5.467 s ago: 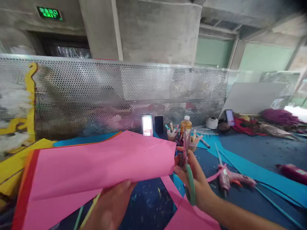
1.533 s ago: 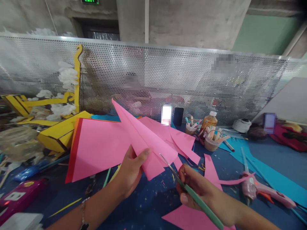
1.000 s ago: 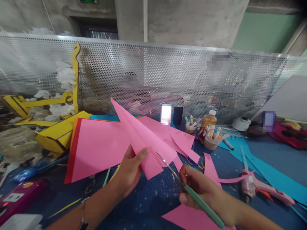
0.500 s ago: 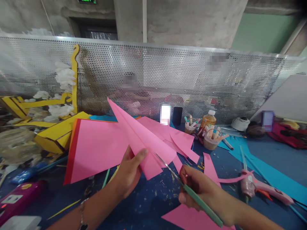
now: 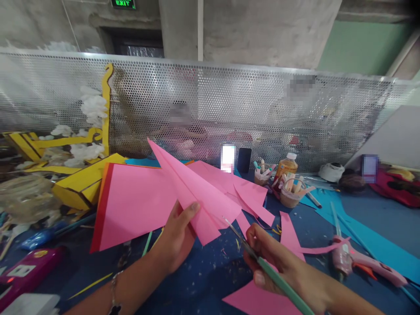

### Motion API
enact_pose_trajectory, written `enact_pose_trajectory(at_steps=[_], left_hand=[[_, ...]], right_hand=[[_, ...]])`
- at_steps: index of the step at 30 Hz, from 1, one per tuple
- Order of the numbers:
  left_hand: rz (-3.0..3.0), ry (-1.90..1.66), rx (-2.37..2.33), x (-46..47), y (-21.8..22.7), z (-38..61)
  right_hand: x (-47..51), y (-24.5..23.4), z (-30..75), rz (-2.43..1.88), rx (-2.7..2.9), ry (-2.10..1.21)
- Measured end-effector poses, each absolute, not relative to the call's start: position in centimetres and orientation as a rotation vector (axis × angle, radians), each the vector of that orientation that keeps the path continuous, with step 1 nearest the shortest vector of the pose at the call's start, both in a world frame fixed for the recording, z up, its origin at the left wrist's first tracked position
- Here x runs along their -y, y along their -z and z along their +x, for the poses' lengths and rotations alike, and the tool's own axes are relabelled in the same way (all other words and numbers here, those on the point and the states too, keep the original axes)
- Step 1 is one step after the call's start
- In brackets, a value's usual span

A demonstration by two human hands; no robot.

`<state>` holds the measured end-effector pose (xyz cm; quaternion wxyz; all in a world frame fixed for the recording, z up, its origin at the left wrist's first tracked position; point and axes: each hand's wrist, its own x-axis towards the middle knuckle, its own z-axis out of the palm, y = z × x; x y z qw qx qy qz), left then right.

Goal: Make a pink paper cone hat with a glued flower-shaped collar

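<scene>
My left hand (image 5: 175, 238) is shut on a folded, pointed piece of pink paper (image 5: 193, 197), its thumb on top. My right hand (image 5: 272, 262) grips green-handled scissors (image 5: 285, 286), and their thin metal blades (image 5: 236, 234) point up and left. The blade tips overlap the folded paper's lower right part, but I cannot tell if they touch it. Behind the fold lies a large pink paper sheet with a red-orange edge (image 5: 134, 201). Pink offcuts (image 5: 252, 192) lie to its right, and another (image 5: 256, 302) lies under my right hand.
A pink glue gun (image 5: 354, 260) lies on a teal paper strip at right. Behind stand pen cups (image 5: 288, 197), a bottle (image 5: 287, 166) and a phone (image 5: 244, 159). Yellow card (image 5: 78, 186) sits at left, with a perforated metal fence (image 5: 210, 96) beyond the dark blue worktop.
My right hand and the scissors have shifted slightly right, bringing the blade tips further over the folded paper. My left hand still holds the paper in nearly the same place.
</scene>
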<state>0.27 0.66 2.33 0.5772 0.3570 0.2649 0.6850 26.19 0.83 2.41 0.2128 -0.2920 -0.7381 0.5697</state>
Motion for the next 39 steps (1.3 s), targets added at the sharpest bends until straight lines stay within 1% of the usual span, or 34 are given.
enact_pose_trajectory(at_steps=[9, 24, 39], left_hand=[[0.856, -1.582, -0.657, -0.3, -2.4, 0.4], [0.879, -1.578, -0.683, -0.3, -2.4, 0.3], [0.859, -1.592, -0.698, -0.2, -2.3, 0.2]], right_hand=[[-0.8, -4.1, 25.9, -0.812, 2.086, -1.598], [-0.9, -2.7, 25.9, -0.799, 1.964, -1.672], [-0.7, -4.3, 25.3, -0.84, 2.033, -1.66]])
